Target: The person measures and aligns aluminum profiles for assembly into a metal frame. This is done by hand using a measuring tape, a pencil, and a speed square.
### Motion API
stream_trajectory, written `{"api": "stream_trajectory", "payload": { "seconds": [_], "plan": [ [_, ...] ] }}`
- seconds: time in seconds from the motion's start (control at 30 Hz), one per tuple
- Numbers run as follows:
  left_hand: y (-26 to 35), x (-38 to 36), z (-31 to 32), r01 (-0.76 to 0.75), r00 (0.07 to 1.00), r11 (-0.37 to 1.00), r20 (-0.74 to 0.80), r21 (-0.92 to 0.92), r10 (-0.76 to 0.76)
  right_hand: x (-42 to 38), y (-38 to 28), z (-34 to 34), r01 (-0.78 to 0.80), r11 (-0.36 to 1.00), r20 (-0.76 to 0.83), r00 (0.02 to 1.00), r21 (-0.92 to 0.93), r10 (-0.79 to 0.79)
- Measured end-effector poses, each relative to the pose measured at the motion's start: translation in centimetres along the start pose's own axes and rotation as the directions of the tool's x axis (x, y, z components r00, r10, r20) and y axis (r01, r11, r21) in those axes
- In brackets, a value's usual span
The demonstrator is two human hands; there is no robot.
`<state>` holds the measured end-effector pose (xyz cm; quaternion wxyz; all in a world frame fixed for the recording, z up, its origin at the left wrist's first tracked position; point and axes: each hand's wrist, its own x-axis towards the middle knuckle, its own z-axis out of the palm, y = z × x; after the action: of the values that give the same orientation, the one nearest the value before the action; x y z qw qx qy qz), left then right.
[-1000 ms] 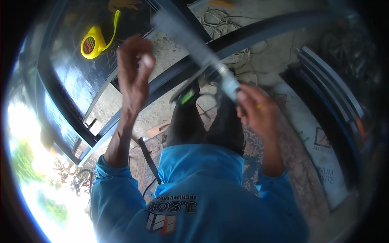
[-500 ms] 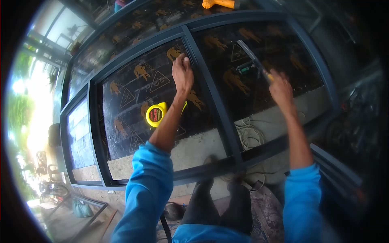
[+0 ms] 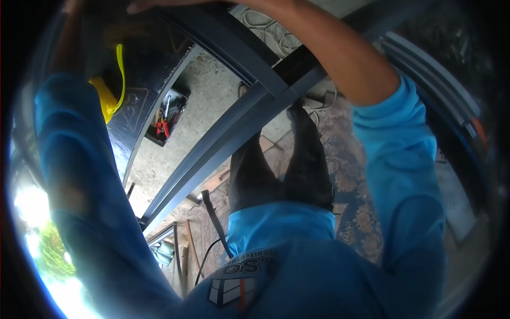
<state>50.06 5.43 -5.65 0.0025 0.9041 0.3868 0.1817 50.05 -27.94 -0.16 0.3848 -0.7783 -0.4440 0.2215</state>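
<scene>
Only a sliver of my right hand (image 3: 151, 4) shows at the top edge, a fingertip over the dark panel; the rest of its fingers and anything in them are cut off. My right forearm crosses above the dark grey metal frame (image 3: 223, 125). My left forearm (image 3: 65, 50) runs up out of view at the upper left, its hand beyond the edge. Between the arms, close to my left sleeve, a yellow tape measure (image 3: 104, 100) with a yellow strap lies on the black printed panel (image 3: 130, 114), partly covered by the sleeve.
Below the frame, a black tray (image 3: 175, 103) of hand tools rests on the concrete floor. Coiled pale cable (image 3: 265, 29) lies beyond the frame. Long metal profiles (image 3: 435, 80) are at the right. A patterned rug (image 3: 350, 175) is under my feet, with loose strips (image 3: 180, 255) at the lower left.
My view has tipped downward and closer to the frame. My right hand has swung left across the frame; the hammer it held has left view. My left hand has also left view.
</scene>
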Motion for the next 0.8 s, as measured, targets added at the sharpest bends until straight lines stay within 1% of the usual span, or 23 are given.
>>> {"api": "stream_trajectory", "payload": {
  "seconds": [0.03,0.07,0.1,0.13,0.2,0.23,0.27,0.3,0.33,0.37,0.4,0.47,0.5,0.53,0.57,0.6,0.63,0.67,0.73,0.77,0.8],
  "plan": [
    [-0.4,0.2,0.5,-0.024,1.000,0.998,0.009,0.061,0.023,-0.1,0.6,1.3,0.031,0.999,-0.083,0.996,-0.019,-0.032],
    [-4.9,3.6,4.2,-0.200,0.979,0.976,-0.021,0.090,0.203,0.0,0.4,0.6,0.044,0.999,-0.104,0.993,-0.025,-0.047],
    [-9.3,6.9,7.9,-0.371,0.923,0.919,-0.052,0.135,0.381,-0.4,-0.1,0.0,0.003,1.000,-0.024,1.000,-0.014,-0.003],
    [-13.3,9.9,11.2,-0.519,0.838,0.833,-0.081,0.192,0.540,-0.8,-0.6,-0.4,-0.042,0.999,0.064,0.997,-0.005,0.042],
    [-10.8,8.0,9.1,-0.388,0.915,0.915,-0.069,0.108,0.396,-0.9,-1.2,-0.5,-0.057,0.998,0.036,0.998,-0.028,0.058],
    [-9.4,6.7,7.7,-0.241,0.970,0.970,-0.024,0.022,0.241,-1.0,-1.1,-0.4,-0.036,0.999,0.021,0.999,-0.004,0.036],
    [-8.2,5.7,6.2,-0.245,0.969,0.969,-0.026,0.024,0.245,-0.9,-0.7,-0.3,-0.012,1.000,0.006,1.000,0.018,0.012],
    [-7.1,4.9,4.9,-0.196,0.981,0.980,-0.001,0.025,0.196,-0.7,-0.5,0.0,-0.015,1.000,0.002,1.000,0.020,0.015],
    [-6.7,4.7,4.8,-0.148,0.989,0.989,0.030,0.025,0.148,-0.5,-0.3,0.2,0.022,1.000,-0.019,1.000,0.018,-0.022],
    [-6.2,4.5,4.8,-0.152,0.988,0.988,0.033,0.020,0.151,-0.3,-0.1,0.4,0.061,0.998,-0.039,0.997,0.010,-0.061],
    [-6.4,4.8,5.3,-0.155,0.987,0.988,0.029,-0.003,0.155,-0.3,0.4,0.7,0.058,0.998,-0.041,0.998,0.007,-0.057],
    [-8.9,6.5,7.0,-0.154,0.988,0.988,0.017,-0.022,0.154,-0.2,0.8,1.4,0.110,0.994,-0.134,0.985,-0.012,-0.111],
    [-10.9,8.1,9.1,-0.259,0.966,0.962,-0.018,-0.082,0.259,-0.1,0.8,1.4,0.112,0.994,-0.135,0.984,-0.012,-0.113],
    [-11.0,8.3,9.2,-0.363,0.932,0.922,-0.059,-0.136,0.358,0.0,0.7,1.4,0.112,0.994,-0.143,0.983,-0.020,-0.114],
    [-11.2,8.4,9.4,-0.365,0.931,0.921,-0.057,-0.135,0.360,0.0,0.8,1.5,0.107,0.994,-0.151,0.982,-0.025,-0.110],
    [-9.4,7.0,7.8,-0.276,0.961,0.959,-0.031,-0.065,0.275,0.0,0.7,1.3,0.107,0.994,-0.150,0.983,-0.024,-0.109],
    [-8.0,5.9,6.6,-0.183,0.983,0.983,-0.011,0.007,0.183,0.1,0.5,1.0,0.098,0.995,-0.102,0.990,-0.012,-0.099],
    [-7.1,5.3,5.7,-0.180,0.984,0.984,-0.009,0.009,0.180,0.1,0.4,0.9,0.089,0.996,-0.054,0.995,0.000,-0.089],
    [-6.8,5.0,5.2,-0.129,0.991,0.985,0.053,0.112,0.124,0.0,0.2,0.9,0.074,0.997,-0.059,0.996,0.021,-0.072],
    [-7.6,5.8,5.9,-0.128,0.991,0.986,0.051,0.110,0.123,0.1,0.2,0.7,0.063,0.998,-0.072,0.996,0.031,-0.061],
    [-10.4,8.1,8.4,-0.250,0.968,0.964,-0.005,0.093,0.251,0.3,0.1,0.4,0.064,0.998,-0.072,0.995,0.028,-0.062]
  ]
}}
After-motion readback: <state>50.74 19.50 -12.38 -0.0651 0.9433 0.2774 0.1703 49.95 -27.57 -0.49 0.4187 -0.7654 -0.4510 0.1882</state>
